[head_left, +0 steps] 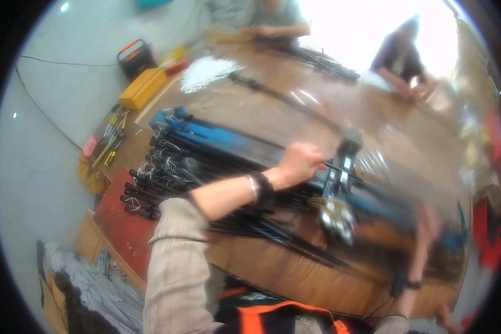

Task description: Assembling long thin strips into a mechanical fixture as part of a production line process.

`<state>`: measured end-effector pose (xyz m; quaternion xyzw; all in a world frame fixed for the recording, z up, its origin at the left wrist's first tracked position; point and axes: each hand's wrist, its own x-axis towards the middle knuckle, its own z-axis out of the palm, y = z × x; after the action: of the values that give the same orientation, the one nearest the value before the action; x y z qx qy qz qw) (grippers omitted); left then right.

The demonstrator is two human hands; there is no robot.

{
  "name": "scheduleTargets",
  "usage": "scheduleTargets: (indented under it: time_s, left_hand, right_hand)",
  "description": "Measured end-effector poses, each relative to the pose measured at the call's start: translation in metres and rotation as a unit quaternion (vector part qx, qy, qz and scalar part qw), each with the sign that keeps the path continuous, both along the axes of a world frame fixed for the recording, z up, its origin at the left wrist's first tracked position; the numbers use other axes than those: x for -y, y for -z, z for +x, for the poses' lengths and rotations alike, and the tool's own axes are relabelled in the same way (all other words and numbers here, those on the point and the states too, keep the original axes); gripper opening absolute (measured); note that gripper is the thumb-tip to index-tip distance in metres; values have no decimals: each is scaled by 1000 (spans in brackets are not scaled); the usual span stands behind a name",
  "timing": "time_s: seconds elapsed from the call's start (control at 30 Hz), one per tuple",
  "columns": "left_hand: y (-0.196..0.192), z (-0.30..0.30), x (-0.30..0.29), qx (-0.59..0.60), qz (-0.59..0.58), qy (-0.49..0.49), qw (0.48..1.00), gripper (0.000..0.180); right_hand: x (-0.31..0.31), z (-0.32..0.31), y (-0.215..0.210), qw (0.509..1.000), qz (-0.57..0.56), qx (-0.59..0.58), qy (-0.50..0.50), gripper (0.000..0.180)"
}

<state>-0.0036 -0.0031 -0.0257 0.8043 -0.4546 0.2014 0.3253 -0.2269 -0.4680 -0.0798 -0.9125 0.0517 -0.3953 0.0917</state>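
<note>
My left hand (300, 164) is closed in a fist around a thin black rod (342, 168), which runs out to the right across a metal fixture (346, 149). The fixture stands upright on the table and has a shiny rounded metal part (337, 220) at its near end. Over the right side of the table, my right hand (427, 222) is smeared by motion; its fingers and anything in them cannot be made out. A pile of black rods (178, 161) with thick black ends and white cord loops lies to the left of my left hand.
Beyond the pile lie a blue piece (206, 131), a yellow box (143, 89) and a heap of small white pieces (206, 73). Hand tools (114, 136) rest at the left edge. Another person (398, 58) sits across the wooden table (295, 250), and one more works at the far side.
</note>
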Motion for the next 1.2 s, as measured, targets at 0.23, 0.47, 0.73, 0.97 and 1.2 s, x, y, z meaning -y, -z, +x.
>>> scheduleTargets:
  time_s: [0.23, 0.47, 0.73, 0.97, 1.2]
  left_hand:
    - [1, 2, 0, 18, 61, 9, 998, 20]
    - [-17, -7, 12, -27, 176, -73, 981, 20]
    - [-9, -10, 12, 19, 148, -63, 987, 15]
    - [6, -7, 15, 113, 132, -67, 982, 13]
    - [-1, 38, -13, 225, 130, -2, 966, 6]
  right_hand:
    - [-134, 10, -50, 997, -73, -11, -31, 29]
    - [-176, -23, -35, 993, -56, -61, -84, 20]
    - [-208, -6, -26, 986, 86, -47, -138, 19]
    - [-206, 6, -7, 952, 218, -53, -208, 19]
    - [-219, -38, -27, 962, -33, -222, -153, 15]
